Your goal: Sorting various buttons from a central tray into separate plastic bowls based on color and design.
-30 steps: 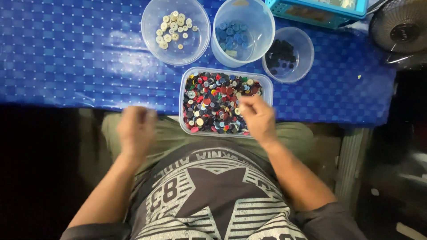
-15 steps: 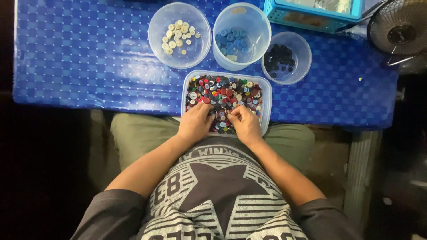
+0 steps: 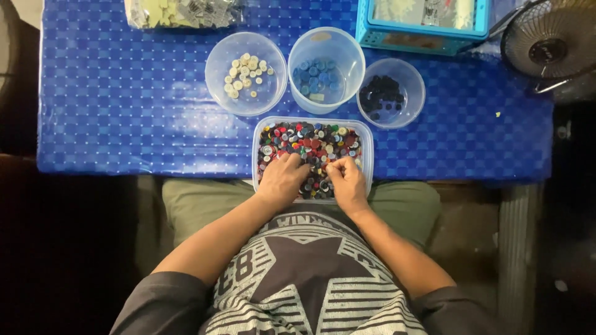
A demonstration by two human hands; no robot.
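A clear rectangular tub point(image 3: 368, 144) full of mixed coloured buttons point(image 3: 310, 139) sits at the near edge of the blue table point(image 3: 124, 111). My left hand point(image 3: 282, 180) and my right hand point(image 3: 347, 180) both rest inside it, fingers curled down into the buttons. Whether either hand pinches a button is hidden. Behind the tub stand three clear containers: a bowl with cream buttons point(image 3: 246, 74), a taller cup with blue buttons point(image 3: 318, 77), and a small bowl with dark buttons point(image 3: 383, 96).
A turquoise basket point(image 3: 422, 28) stands at the back right, a clear bag of pale and grey pieces point(image 3: 183, 12) at the back left. A small wire fan point(image 3: 549, 46) sits at the right edge. My lap is below the table edge.
My left hand came up from my lap into the tub of buttons. The right hand stayed in the tub. The view shifted down, showing more of the table's far side.
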